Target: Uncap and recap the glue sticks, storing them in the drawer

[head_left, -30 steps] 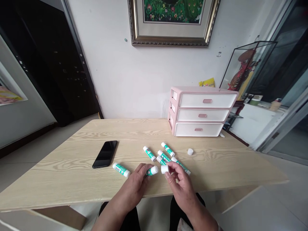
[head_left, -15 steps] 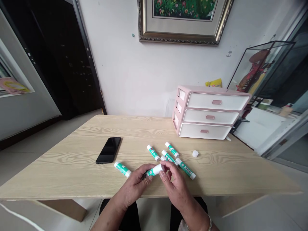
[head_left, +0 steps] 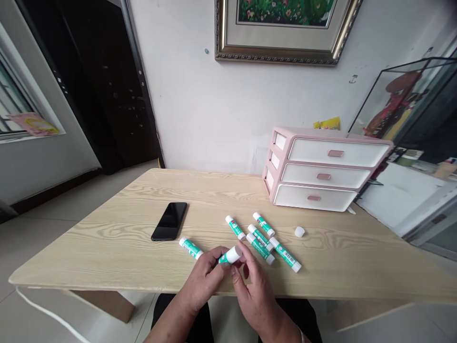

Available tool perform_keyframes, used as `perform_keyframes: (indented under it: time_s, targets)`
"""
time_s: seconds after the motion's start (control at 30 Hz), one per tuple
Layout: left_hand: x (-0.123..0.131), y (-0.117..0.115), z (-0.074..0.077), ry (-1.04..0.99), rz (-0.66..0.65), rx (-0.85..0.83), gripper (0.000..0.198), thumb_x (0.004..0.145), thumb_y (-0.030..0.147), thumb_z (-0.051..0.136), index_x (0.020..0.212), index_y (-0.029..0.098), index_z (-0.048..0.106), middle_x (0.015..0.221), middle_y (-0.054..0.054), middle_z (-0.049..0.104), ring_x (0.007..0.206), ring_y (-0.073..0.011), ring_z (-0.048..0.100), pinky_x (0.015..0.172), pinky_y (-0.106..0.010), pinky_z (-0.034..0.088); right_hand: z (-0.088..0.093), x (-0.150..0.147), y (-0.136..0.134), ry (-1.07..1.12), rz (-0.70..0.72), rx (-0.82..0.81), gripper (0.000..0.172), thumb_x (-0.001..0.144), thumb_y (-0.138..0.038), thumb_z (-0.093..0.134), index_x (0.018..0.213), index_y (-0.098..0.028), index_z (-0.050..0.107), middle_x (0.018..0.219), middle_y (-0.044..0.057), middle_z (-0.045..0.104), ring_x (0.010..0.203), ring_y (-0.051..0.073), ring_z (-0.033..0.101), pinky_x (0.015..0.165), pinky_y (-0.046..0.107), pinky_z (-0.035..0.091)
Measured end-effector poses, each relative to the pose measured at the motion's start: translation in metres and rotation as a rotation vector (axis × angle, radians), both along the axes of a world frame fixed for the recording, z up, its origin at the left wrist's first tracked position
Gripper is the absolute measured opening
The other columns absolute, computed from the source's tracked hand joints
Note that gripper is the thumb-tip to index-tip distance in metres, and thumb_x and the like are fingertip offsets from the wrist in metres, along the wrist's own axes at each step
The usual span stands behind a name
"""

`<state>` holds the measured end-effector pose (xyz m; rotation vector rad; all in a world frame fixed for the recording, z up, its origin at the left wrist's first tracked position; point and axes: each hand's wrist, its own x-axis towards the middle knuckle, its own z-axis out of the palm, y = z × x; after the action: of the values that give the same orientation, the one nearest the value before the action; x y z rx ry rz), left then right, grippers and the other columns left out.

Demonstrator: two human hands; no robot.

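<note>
Because the near edge of the wood-grain bench (head_left: pixel 107 257) lies just below the hands, a slip could send the glue stick (head_left: pixel 231 256) off it; the left hand (head_left: pixel 203 279) pinches that stick in its fingers, while the right hand (head_left: pixel 255 299) curls at the white end, contact unclear. Six loose sticks (head_left: pixel 260 248) lie just far and right, any of them liable to be knocked rolling, with a white cap (head_left: pixel 300 232) further right.

Head-worn camera faces forward and down onto left hand (head_left: pixel 204 281), right hand (head_left: pixel 254 305).

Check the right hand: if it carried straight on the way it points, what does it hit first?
The held glue stick in the left hand: the right hand has its fingertips apparently at that stick's white end, though depth is unclear. Roughly in line beyond lies another glue stick.
</note>
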<state>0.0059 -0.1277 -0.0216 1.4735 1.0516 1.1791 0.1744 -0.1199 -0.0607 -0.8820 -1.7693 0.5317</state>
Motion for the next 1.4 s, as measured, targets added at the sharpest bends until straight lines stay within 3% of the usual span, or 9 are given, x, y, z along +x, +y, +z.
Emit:
perform_keyframes:
  time_s: [0.13,0.27,0.47,0.67,0.97,1.17,1.3,1.4]
  targets:
    - [-0.005,0.003,-0.016,-0.082,0.059,-0.019,0.043,0.093,0.056,0.053,0.072,0.018,0.057,0.065,0.003,0.050,0.060,-0.0124,0.042,0.059,-0.025,0.033,-0.001,-0.001,0.000,0.169,-0.007,-0.097,0.046,0.101,-0.027,0.053,0.146,-0.023,0.048,0.102,0.008,0.070,0.088,0.020,0.069,0.078,0.033,0.061]
    - [-0.007,0.008,-0.024,-0.115,0.047,-0.009,0.059,0.088,0.072,0.049,0.062,0.019,0.051,0.057,0.004,0.043,0.054,-0.0117,0.036,0.054,-0.027,0.026,-0.004,-0.001,0.001,0.170,-0.025,-0.094,0.036,0.100,-0.025,0.052,0.135,-0.023,0.057,0.095,0.006,0.070,0.083,0.018,0.068,0.075,0.029,0.060]
    - [-0.006,0.009,-0.016,-0.125,0.057,-0.035,0.052,0.088,0.060,0.050,0.056,0.021,0.048,0.051,0.003,0.041,0.053,-0.0124,0.035,0.056,-0.028,0.027,-0.012,0.000,0.002,0.056,-0.014,-0.100,0.030,0.098,-0.022,0.052,0.125,-0.023,0.062,0.098,0.007,0.071,0.087,0.019,0.070,0.079,0.032,0.061]
    - [-0.008,0.009,-0.017,-0.166,0.053,0.008,0.043,0.087,0.050,0.046,0.054,0.021,0.048,0.052,0.002,0.042,0.054,-0.0136,0.036,0.058,-0.030,0.028,-0.010,0.000,0.001,0.060,-0.023,-0.088,0.028,0.096,-0.019,0.053,0.121,-0.025,0.064,0.101,0.006,0.073,0.089,0.019,0.071,0.080,0.031,0.060]
    - [-0.005,0.009,-0.017,-0.210,0.077,0.042,0.042,0.087,0.045,0.045,0.054,0.021,0.048,0.053,0.001,0.043,0.055,-0.0140,0.037,0.058,-0.031,0.028,-0.005,0.000,0.001,0.009,-0.026,-0.030,0.023,0.096,-0.016,0.052,0.111,-0.024,0.066,0.098,0.005,0.073,0.090,0.018,0.071,0.082,0.029,0.058]
    - [-0.005,0.012,-0.022,-0.250,0.100,0.037,0.051,0.094,0.051,0.036,0.054,0.022,0.045,0.051,0.002,0.040,0.053,-0.0137,0.034,0.057,-0.030,0.028,-0.005,0.001,0.002,-0.008,0.006,-0.069,0.020,0.098,-0.019,0.051,0.110,-0.023,0.066,0.095,0.005,0.072,0.084,0.018,0.069,0.078,0.029,0.057]
    - [0.000,0.008,-0.019,-0.107,0.156,0.025,0.048,0.098,0.052,0.041,0.063,0.020,0.048,0.060,0.002,0.046,0.060,-0.0142,0.041,0.061,-0.028,0.032,0.001,0.000,0.000,-0.030,0.058,-0.072,0.017,0.100,-0.025,0.051,0.112,-0.025,0.064,0.096,0.004,0.070,0.087,0.018,0.068,0.080,0.031,0.056]
    - [0.007,0.003,-0.013,0.005,0.139,0.040,0.036,0.096,0.054,0.051,0.084,0.020,0.054,0.074,0.001,0.055,0.070,-0.0161,0.049,0.068,-0.028,0.038,0.008,-0.002,-0.002,-0.077,0.089,-0.058,0.019,0.101,-0.033,0.054,0.116,-0.024,0.062,0.100,0.006,0.070,0.090,0.020,0.067,0.082,0.034,0.056]
